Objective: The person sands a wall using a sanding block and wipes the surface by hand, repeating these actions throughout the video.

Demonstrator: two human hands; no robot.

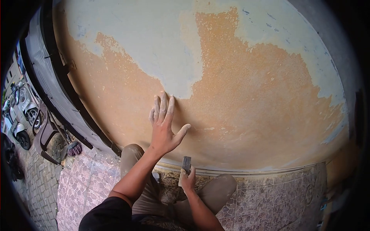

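The wall (254,100) fills the centre and upper frame, peeled orange below pale paint. The left hand (162,133) lies spread on it, mid-frame; the right hand (187,180), well apart and lower, grips a grey block (186,164). Tiles (269,196) run along the bottom; a brush (74,148), chair (44,140) and scooters (15,122) stand at left.

Two pale scooters (14,125), far left; one brown chair (44,135), woven look, nearer, by grey pavers (34,184); one brush head (74,148), purplish bristles, right of chair; grey ribbed panel (63,82), dark-edged, left — pinkish stone-patterned tiles (75,181), near, left and right
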